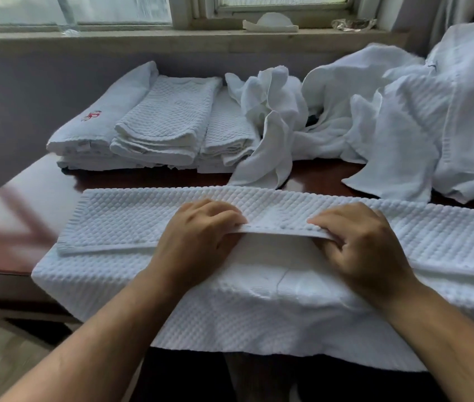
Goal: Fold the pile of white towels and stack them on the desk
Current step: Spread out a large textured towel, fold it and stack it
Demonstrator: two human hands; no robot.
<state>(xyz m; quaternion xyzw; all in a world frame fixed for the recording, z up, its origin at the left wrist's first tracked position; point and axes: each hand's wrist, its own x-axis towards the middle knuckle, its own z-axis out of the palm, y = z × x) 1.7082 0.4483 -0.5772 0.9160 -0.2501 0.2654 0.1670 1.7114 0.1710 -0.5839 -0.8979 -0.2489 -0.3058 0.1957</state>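
White waffle-weave towel [131,224] across the centre of the frame, flat on the glossy reddish-brown counter [26,204], near part hanging over the front edge. Folded-over edge pinched at mid-frame by left hand [198,239] and right hand [366,250], fingers curled round it. Stacks of folded white towels [157,126] upper left on the counter; rumpled heap of unfolded white towels [375,120] upper right.

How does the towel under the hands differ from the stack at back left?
The front towel lies long, half folded, overhanging the desk; the stack is compact, wholly on it. The left hand and right hand grip the front towel; no hand touches the stack. Both are white.
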